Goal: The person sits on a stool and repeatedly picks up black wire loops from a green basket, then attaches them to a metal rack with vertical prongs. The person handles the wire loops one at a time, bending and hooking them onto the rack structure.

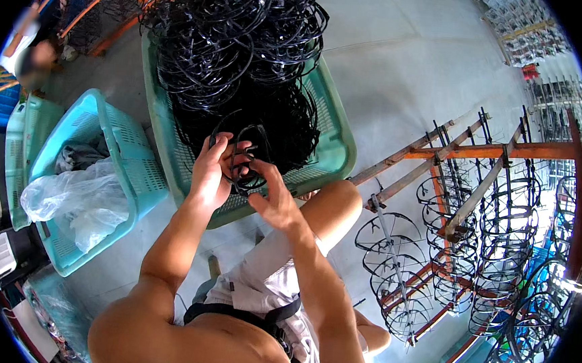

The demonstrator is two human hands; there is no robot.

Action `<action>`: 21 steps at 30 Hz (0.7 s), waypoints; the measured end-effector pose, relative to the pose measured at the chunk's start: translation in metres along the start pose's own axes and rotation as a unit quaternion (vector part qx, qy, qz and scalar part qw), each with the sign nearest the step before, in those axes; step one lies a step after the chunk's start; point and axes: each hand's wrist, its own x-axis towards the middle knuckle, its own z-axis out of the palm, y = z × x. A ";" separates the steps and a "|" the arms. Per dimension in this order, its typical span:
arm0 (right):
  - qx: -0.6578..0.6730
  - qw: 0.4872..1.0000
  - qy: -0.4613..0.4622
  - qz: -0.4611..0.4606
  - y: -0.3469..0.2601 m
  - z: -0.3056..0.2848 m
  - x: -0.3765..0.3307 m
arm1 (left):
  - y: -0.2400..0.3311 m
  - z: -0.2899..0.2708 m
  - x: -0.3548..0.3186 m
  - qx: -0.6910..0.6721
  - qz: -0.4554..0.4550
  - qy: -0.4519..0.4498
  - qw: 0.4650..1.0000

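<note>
nearest the camera, the person sits with a bent knee up against a green basket. both forearms reach forward over the lap. the left hand is closed around a small bundle of black wire rings, gripping it from the left side with the fingers curled over the top. the right hand pinches the same bundle from below and to the right, thumb and fingers together on the wire. the bundle hangs in the air just above the basket's near rim.

just beyond the hands, the basket is heaped high with a tangled pile of black wire frames, well over its rim. as a judgement, most of that pile looks unsorted, so much of the work seems left.

to the person's right, an orange metal rack carries many round wire frames hung in rows, which suggests a fair share has been handled already.

to the left stands a lighter blue basket holding a clear plastic bag. farther off, more racks sit on the grey floor.
</note>
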 end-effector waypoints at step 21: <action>0.059 0.985 0.158 0.033 -0.088 -0.095 -0.169 | 0.009 0.047 -0.071 0.221 -0.313 -0.559 0.735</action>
